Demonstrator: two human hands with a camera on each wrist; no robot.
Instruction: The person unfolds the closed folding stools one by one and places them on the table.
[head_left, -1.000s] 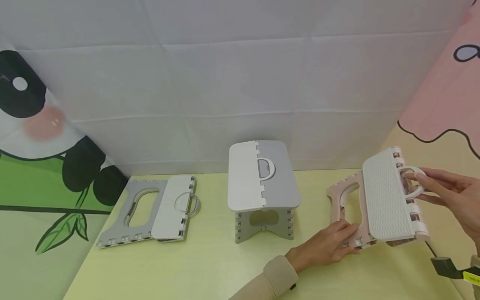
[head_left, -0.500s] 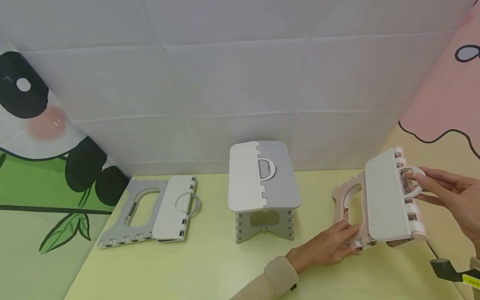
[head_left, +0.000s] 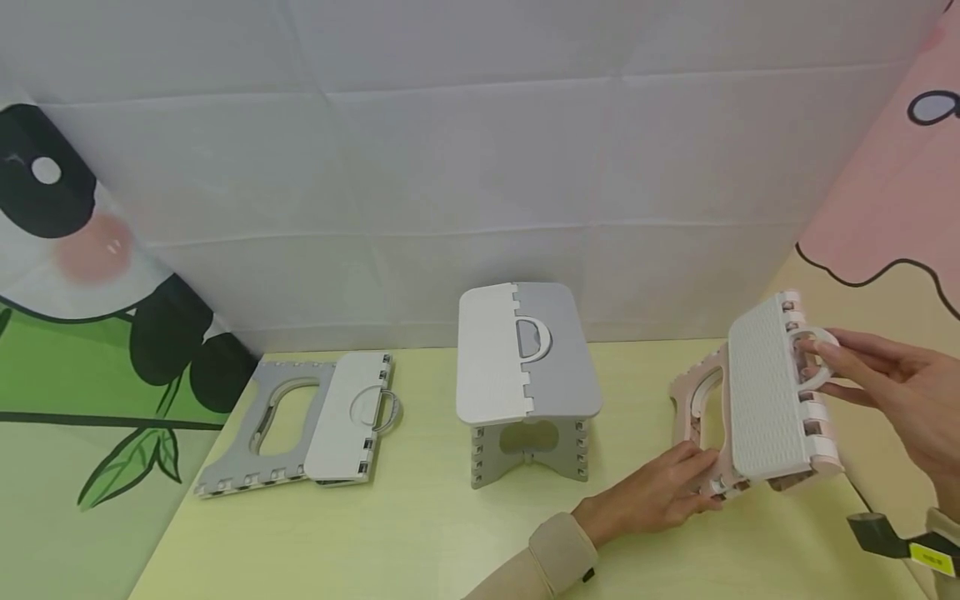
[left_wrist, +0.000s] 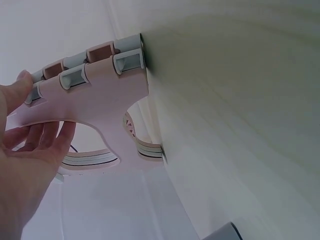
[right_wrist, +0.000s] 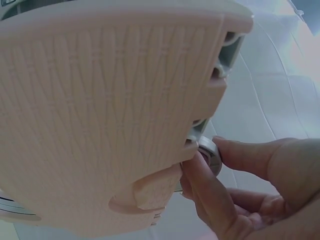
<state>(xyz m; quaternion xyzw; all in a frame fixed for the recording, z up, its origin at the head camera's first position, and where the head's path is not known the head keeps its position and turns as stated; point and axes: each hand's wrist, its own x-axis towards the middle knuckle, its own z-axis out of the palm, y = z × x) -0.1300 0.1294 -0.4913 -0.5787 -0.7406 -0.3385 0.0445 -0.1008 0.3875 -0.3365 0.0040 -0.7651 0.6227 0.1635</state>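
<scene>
A pink and white folding stool (head_left: 768, 387) is held tilted at the right side of the table, its seat halves folded together. My left hand (head_left: 660, 492) grips the pink leg panel (left_wrist: 100, 95) by its lower edge, thumb on the hinged side and fingers through the cutout in the left wrist view. With my right hand (head_left: 885, 383) I pinch the white carry handle (head_left: 817, 358) at the seat's fold. The right wrist view shows the woven-textured pink seat half (right_wrist: 100, 110) close up, with thumb and fingers on the handle (right_wrist: 210, 152).
A grey and white folding stool (head_left: 528, 354) stands unfolded at the middle back of the table (head_left: 420, 533). Another grey and white stool (head_left: 300, 421) lies folded flat at the left. A white cloth backdrop (head_left: 480, 167) rises behind.
The pink stool's seat has shifted slightly left along with my right hand on the handle. The left hand keeps its grip almost in place. Both grey stools stay put.
</scene>
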